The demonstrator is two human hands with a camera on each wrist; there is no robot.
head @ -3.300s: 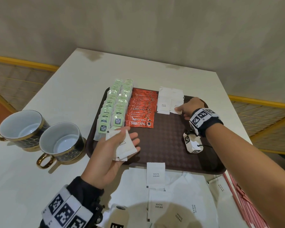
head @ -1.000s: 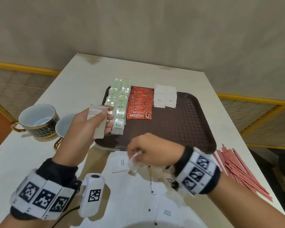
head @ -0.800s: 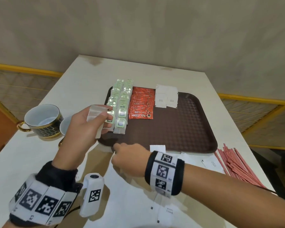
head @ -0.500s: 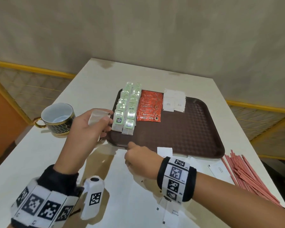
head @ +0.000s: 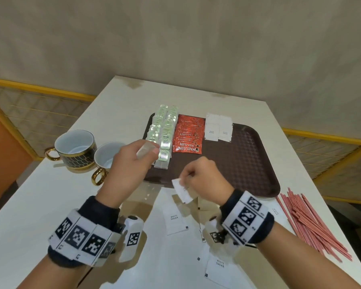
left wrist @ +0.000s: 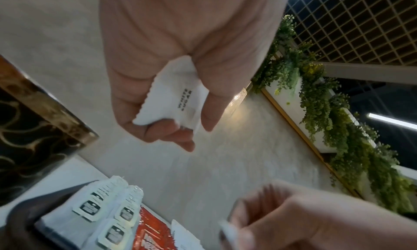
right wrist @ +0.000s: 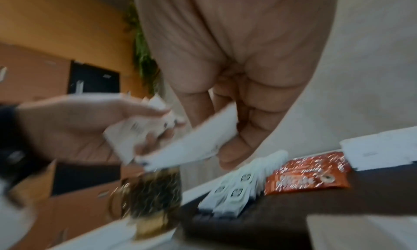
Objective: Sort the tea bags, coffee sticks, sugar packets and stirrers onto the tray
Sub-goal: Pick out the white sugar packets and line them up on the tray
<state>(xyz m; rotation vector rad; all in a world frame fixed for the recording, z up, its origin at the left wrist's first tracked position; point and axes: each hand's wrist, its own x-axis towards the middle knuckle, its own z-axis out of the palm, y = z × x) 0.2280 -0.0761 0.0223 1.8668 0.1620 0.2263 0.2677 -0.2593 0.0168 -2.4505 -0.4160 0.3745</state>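
Note:
A brown tray (head: 248, 163) carries two rows of green tea bags (head: 165, 130), a stack of red coffee sticks (head: 188, 136) and white sugar packets (head: 217, 128) at its far edge. My left hand (head: 131, 163) holds a small stack of white sugar packets (left wrist: 171, 100) above the tray's near left corner. My right hand (head: 202, 178) pinches one white sugar packet (head: 181, 189), lifted just above the table at the tray's near edge. The same packet (right wrist: 192, 146) shows blurred in the right wrist view. More sugar packets (head: 174, 221) lie on the table near me. Red stirrers (head: 311, 222) lie at the right.
Two black-and-gold cups (head: 75, 149) stand on the table left of the tray. The white table (head: 40, 205) ends at a beige wall behind; yellow railings run along both sides. The tray's right half is bare.
My right hand has picked one sugar packet off the table and raised it, moving right. My left hand keeps its stack by the tea bags. The second cup is back in view.

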